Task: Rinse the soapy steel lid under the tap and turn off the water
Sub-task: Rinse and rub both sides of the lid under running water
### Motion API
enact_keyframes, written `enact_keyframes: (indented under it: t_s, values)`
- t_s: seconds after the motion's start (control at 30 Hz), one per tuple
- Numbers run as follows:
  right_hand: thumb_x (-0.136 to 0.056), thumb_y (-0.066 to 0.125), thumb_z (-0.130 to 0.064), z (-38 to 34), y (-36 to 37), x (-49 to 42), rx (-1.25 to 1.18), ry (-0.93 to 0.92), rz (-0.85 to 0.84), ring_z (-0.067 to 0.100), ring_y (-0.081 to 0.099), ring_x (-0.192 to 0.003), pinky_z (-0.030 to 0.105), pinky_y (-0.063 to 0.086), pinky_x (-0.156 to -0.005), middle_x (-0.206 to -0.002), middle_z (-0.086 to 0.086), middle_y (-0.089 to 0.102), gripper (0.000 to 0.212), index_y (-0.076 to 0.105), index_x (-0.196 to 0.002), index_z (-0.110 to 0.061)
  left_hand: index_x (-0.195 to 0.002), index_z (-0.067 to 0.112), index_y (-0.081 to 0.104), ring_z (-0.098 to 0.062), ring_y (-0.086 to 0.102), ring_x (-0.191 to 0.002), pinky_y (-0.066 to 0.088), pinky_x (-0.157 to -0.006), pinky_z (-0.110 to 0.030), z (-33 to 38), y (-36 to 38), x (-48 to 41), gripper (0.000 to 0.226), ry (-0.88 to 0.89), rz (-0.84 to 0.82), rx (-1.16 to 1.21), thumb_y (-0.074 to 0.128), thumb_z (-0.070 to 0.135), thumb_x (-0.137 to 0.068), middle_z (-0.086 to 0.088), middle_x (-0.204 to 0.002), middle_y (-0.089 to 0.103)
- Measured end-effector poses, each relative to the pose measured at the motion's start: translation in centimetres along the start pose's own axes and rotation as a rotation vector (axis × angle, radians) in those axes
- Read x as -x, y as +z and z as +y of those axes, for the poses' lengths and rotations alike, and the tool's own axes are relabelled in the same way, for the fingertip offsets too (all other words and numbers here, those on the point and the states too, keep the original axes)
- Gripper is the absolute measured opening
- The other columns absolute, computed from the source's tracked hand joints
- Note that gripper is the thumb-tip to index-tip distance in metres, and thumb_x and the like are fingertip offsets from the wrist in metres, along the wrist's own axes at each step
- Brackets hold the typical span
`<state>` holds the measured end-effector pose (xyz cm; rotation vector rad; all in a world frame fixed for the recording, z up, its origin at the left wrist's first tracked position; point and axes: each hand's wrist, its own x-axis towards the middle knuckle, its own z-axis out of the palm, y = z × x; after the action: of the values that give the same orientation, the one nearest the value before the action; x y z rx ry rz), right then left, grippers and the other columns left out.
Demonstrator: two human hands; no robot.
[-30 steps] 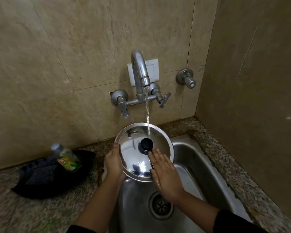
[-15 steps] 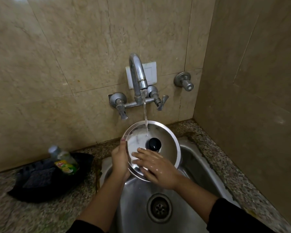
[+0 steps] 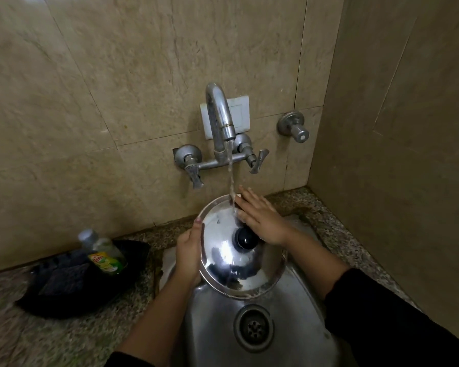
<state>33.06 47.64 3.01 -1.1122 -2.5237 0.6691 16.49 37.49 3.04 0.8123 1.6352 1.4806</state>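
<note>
While left hand (image 3: 187, 250) grips lid (image 3: 239, 250) rim, I see right hand (image 3: 260, 217) flat, fingers spread, moved from 6 to 1 o'clock under stream (image 3: 231, 178); rinse continues, tap (image 3: 219, 120) on.

Left hand (image 3: 188, 254): fingers curled, thumb up, gripping the left rim of the steel lid (image 3: 239, 263). Forearm bare, extending from the lower left. Right hand (image 3: 260, 217): flat, palm down, fingers spread and extended, resting on the lid's far upper surface. Right forearm bare to a dark sleeve (image 3: 382, 321) at the lower right.
</note>
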Motion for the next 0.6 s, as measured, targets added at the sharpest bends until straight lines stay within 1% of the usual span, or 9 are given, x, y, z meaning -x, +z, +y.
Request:
enact_keyframes:
  t_s: [0.1,0.2,0.27,0.33,0.4,0.47,0.5,0.53,0.6]
  values:
    - [-0.102,0.026,-0.046,-2.6,1.4,0.3,0.150,-0.059,-0.018,0.012,-0.012,-0.147,0.038,-0.004,-0.120,-0.161,-0.003,-0.010,0.059,0.002,-0.153,-0.028,-0.089,0.004,0.069,-0.012,0.066,-0.060,0.051,-0.050,-0.016,0.0,0.1,-0.2,0.034,-0.013,0.014,0.043,0.047,0.030,-0.097,-0.006,-0.074,0.070]
    - [-0.099,0.031,-0.046,-3.8,3.9,1.7,0.368,-0.145,0.147,0.020,0.008,-0.149,0.038,0.002,-0.121,-0.161,0.006,0.013,0.062,0.018,-0.153,-0.017,-0.082,0.010,0.070,-0.017,0.067,-0.064,0.053,-0.052,-0.017,-0.1,0.3,-0.4,0.033,-0.022,-0.005,0.041,0.048,0.030,-0.097,-0.006,-0.073,0.071]
    - [-0.096,0.032,-0.051,-3.8,4.8,3.2,0.403,-0.205,0.212,0.023,0.023,-0.146,0.046,0.014,-0.120,-0.157,0.007,0.029,0.063,0.030,-0.150,-0.017,-0.083,0.009,0.070,-0.017,0.068,-0.064,0.051,-0.050,-0.015,-0.1,0.3,-0.2,0.033,-0.035,-0.013,0.039,0.048,0.030,-0.097,-0.006,-0.073,0.072]
    - [-0.095,0.034,-0.056,-3.7,5.6,4.8,0.368,-0.293,0.135,0.020,0.020,-0.147,0.049,0.011,-0.119,-0.158,0.005,0.028,0.066,0.029,-0.150,-0.020,-0.082,0.008,0.070,-0.015,0.068,-0.061,0.051,-0.052,-0.017,-0.1,0.2,-0.2,0.035,-0.086,0.002,0.041,0.049,0.030,-0.097,-0.006,-0.072,0.072]
    - [-0.092,0.038,-0.062,-3.7,6.5,6.4,0.339,-0.362,0.054,0.019,0.014,-0.148,0.049,0.001,-0.119,-0.160,0.006,0.022,0.074,0.023,-0.151,-0.019,-0.083,0.005,0.070,-0.024,0.069,-0.071,0.055,-0.067,-0.026,-0.3,-0.2,-0.4,0.035,-0.176,0.006,0.061,0.048,0.030,-0.097,-0.013,-0.081,0.072]
    - [-0.087,0.046,-0.063,-3.9,7.2,7.3,0.350,-0.383,0.037,0.020,0.017,-0.148,0.049,0.001,-0.119,-0.159,0.008,0.023,0.081,0.024,-0.151,-0.017,-0.087,0.003,0.068,-0.033,0.067,-0.088,0.053,-0.087,-0.039,-0.8,-0.4,-0.9,0.034,-0.258,0.017,0.121,0.047,0.027,-0.098,-0.024,-0.100,0.070]
    - [-0.085,0.055,-0.056,-3.9,7.5,7.5,0.370,-0.389,0.051,0.021,0.024,-0.146,0.049,0.008,-0.119,-0.157,0.009,0.030,0.080,0.028,-0.149,-0.016,-0.089,0.002,0.067,-0.035,0.066,-0.092,0.051,-0.092,-0.043,-0.8,-0.4,-1.0,0.033,-0.299,0.017,0.130,0.046,0.025,-0.098,-0.027,-0.106,0.068]
    - [-0.080,0.065,-0.043,-4.0,7.6,7.5,0.401,-0.396,0.078,0.023,0.035,-0.141,0.049,0.021,-0.117,-0.151,0.010,0.040,0.077,0.036,-0.145,-0.014,-0.091,0.001,0.066,-0.035,0.065,-0.091,0.052,-0.091,-0.044,-0.8,-0.4,-0.9,0.032,-0.339,0.021,0.129,0.045,0.023,-0.098,-0.027,-0.108,0.067]
    - [-0.068,0.071,-0.017,-4.1,7.9,7.3,0.407,-0.426,0.160,0.025,0.057,-0.123,0.041,0.051,-0.098,-0.136,0.010,0.058,0.067,0.054,-0.133,-0.012,-0.092,-0.002,0.064,-0.031,0.067,-0.074,0.057,-0.072,-0.037,-0.9,-0.6,-1.0,0.032,-0.424,0.044,0.129,0.042,0.020,-0.099,-0.023,-0.089,0.073]
